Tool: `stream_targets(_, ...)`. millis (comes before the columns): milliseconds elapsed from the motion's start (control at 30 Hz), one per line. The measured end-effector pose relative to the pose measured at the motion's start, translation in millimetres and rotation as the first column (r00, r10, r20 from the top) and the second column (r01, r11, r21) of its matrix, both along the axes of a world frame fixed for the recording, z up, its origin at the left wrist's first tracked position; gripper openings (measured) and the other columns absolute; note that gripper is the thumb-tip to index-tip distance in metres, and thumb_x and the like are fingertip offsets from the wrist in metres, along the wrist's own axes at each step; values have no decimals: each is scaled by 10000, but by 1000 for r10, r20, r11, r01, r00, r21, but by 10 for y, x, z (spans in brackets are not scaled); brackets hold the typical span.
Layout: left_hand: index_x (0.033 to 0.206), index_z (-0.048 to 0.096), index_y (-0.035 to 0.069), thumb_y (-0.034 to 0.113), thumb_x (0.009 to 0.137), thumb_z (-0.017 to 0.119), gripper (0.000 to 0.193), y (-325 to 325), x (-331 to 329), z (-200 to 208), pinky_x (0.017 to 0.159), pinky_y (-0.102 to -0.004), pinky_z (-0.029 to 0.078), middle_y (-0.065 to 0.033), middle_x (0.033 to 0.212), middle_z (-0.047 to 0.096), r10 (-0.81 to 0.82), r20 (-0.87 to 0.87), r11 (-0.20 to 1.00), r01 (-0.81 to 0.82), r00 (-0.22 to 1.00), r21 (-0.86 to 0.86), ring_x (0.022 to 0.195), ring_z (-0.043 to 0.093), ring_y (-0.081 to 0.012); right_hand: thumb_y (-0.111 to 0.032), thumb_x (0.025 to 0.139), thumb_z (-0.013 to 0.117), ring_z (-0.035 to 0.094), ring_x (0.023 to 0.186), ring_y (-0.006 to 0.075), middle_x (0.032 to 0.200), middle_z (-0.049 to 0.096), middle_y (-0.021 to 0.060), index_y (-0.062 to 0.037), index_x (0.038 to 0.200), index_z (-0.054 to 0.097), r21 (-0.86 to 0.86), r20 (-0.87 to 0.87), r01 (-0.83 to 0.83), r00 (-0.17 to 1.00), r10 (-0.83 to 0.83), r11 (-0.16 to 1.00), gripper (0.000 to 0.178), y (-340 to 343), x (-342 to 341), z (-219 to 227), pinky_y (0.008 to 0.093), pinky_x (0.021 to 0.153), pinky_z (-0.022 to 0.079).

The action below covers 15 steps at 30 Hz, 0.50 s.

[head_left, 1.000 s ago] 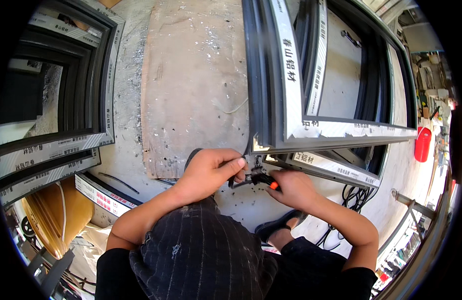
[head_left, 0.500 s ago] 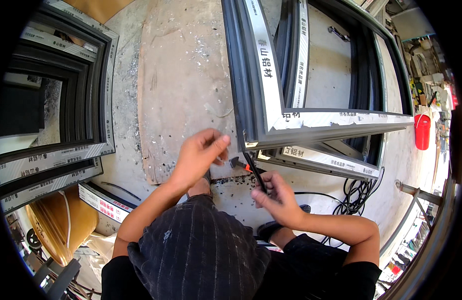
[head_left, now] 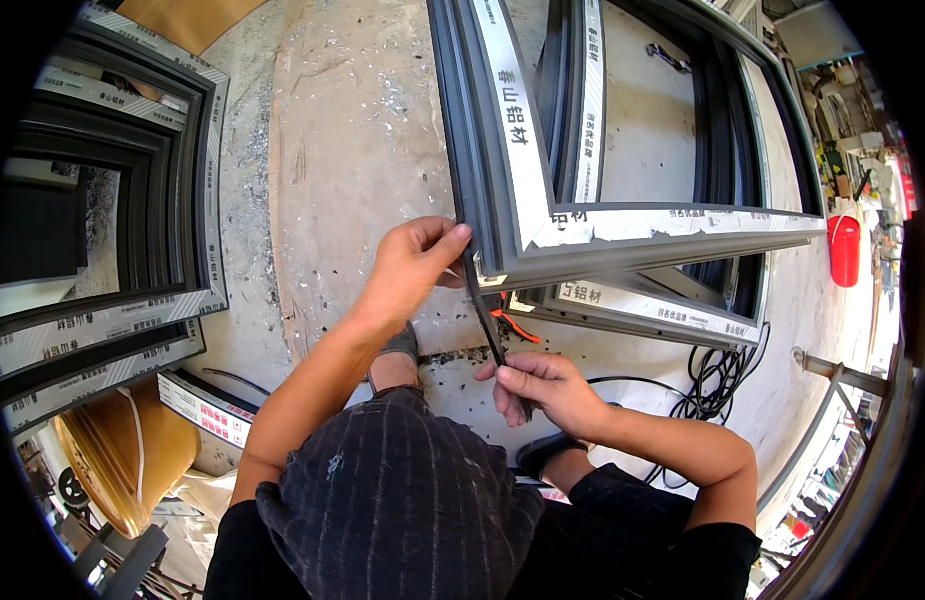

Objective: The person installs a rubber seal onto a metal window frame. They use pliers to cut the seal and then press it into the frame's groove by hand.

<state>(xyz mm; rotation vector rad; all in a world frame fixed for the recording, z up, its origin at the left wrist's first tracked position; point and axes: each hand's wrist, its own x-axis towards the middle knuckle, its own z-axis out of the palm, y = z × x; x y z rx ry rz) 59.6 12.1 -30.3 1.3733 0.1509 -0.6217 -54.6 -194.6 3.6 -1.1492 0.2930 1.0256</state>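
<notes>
A dark grey window frame (head_left: 542,262) with white protective film lies at the centre right, its near left corner towards me. Along that corner's outer edge, my left hand (head_left: 418,262) is closed in a pinch, thumb against the edge where a thin black rubber strip (head_left: 485,318) meets it. The strip hangs from the corner down to my right hand (head_left: 544,388), whose thumb and fingers are closed on its lower part. Beyond the strip, a tool with orange-red handles (head_left: 520,328) lies low by the corner; its head is hidden.
Another filmed frame (head_left: 662,318) lies under the first. More frames (head_left: 210,200) are stacked at the left. Black cable (head_left: 717,390) coils on the floor at the right, with a red bucket (head_left: 843,252) beyond. Cardboard (head_left: 357,150) covers the middle floor.
My left hand has moved up and right onto the frame's edge, its fingers closing there. My right hand has shifted slightly down and left with the strip. The view has shifted a little.
</notes>
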Motion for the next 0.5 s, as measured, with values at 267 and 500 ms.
stream_targets(267,896,655,5,336,945,655,335,101,-83,14,699,-260,498,-30,787,646,-156,35,987,154,987,45,743,598,-97,-270,1045,471,593,687,108,809,621,26,30,1203,593,-2,16,-39,999,39,999,361,16,17,-43,246,638,472)
stream_targets(500,924,657,-27,310,960,629,340,149,-171,-60,720,-272,495,-62,804,664,-261,13,962,259,965,85,771,600,-105,-256,1016,537,600,660,99,780,606,24,11,1186,624,-106,57,-50,997,56,993,327,-13,42,-21,241,604,479)
